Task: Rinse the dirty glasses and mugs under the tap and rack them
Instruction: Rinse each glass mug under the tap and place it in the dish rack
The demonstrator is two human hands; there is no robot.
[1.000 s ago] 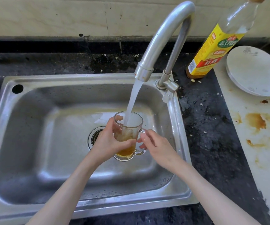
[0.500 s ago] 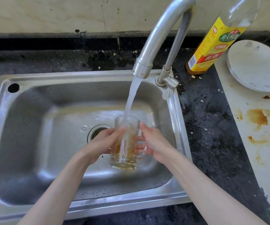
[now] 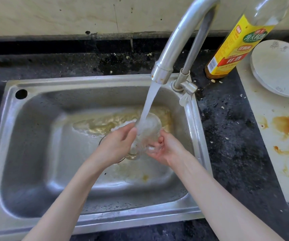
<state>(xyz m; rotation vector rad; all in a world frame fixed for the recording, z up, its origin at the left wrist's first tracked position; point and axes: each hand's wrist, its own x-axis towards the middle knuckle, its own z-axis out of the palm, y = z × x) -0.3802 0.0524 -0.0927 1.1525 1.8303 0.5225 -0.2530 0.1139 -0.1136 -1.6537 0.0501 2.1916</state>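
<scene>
Both hands, left hand [image 3: 117, 145] and right hand [image 3: 164, 150], are wrapped round the mug [image 3: 145, 134] under the tap [image 3: 178, 42], brown dregs dumped in the sink [image 3: 41, 174], so racking's still left.

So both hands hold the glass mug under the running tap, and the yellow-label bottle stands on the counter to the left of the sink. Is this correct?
Not quite. The head view shows the yellow-label bottle on the counter to the right of the sink, behind the tap, not to the left. The rest is right: the left hand and the right hand hold the glass mug under the running water.
</scene>
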